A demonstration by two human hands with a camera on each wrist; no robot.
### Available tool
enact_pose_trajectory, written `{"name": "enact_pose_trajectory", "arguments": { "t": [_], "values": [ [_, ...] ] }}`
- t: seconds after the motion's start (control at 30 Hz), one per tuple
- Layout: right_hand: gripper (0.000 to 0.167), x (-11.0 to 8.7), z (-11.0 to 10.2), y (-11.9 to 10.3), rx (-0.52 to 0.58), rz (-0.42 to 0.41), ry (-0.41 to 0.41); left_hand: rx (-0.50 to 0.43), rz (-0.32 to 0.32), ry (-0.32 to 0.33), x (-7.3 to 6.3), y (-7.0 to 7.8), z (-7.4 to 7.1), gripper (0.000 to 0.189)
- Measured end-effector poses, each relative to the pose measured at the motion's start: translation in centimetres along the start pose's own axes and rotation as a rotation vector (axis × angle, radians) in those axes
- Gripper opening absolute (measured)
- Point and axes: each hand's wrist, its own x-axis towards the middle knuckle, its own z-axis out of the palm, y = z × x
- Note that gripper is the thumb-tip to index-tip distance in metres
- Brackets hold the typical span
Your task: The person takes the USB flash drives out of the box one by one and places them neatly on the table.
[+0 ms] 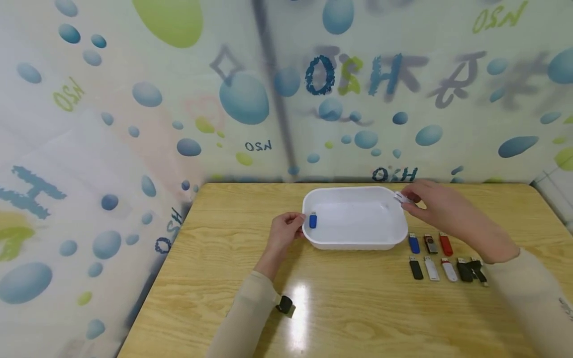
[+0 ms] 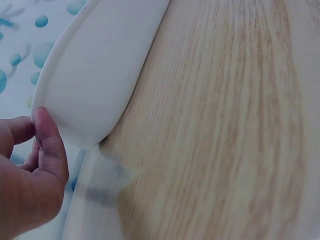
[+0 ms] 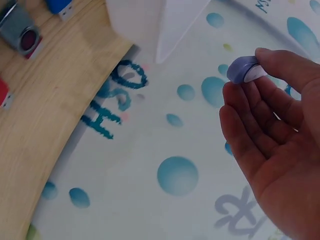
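Observation:
A white plastic tub (image 1: 353, 246) stands near the back of the table, with a blue USB stick (image 1: 313, 221) lying at its left end. My left hand (image 1: 284, 231) pinches the tub's left rim between thumb and fingers, as the left wrist view also shows on the tub wall (image 2: 90, 75). Over the tub's right back corner, my right hand (image 1: 423, 201) holds a small white USB stick (image 1: 401, 197) by thumb and fingertips. In the right wrist view that USB stick (image 3: 243, 69) looks bluish and white, and the fingers partly cover it.
Right of the tub lie several USB sticks in two rows, among them a blue one (image 1: 414, 243), a red one (image 1: 445, 244) and a black one (image 1: 416, 268). A black cable (image 1: 478, 271) lies at the row's right end. A patterned curtain (image 1: 250, 144) hangs behind the table (image 1: 215, 298).

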Motion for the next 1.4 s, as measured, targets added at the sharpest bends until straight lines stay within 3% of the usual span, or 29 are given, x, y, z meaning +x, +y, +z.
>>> {"name": "enact_pose_trajectory", "arguments": {
  "t": [0.4,1.0,1.4],
  "values": [
    [0.030,-2.2,-0.3,3.3,0.044,0.179,-0.003,0.000,-0.014,0.001,0.0,0.1,-0.1,0.025],
    [0.036,-5.7,1.5,5.5,0.050,0.317,0.123,0.002,-0.006,0.007,-0.1,0.0,0.0,0.024],
    [0.041,-7.8,3.1,7.2,0.047,0.433,0.098,-0.001,0.005,-0.006,0.1,-0.2,-0.1,0.024]
  ]
}}
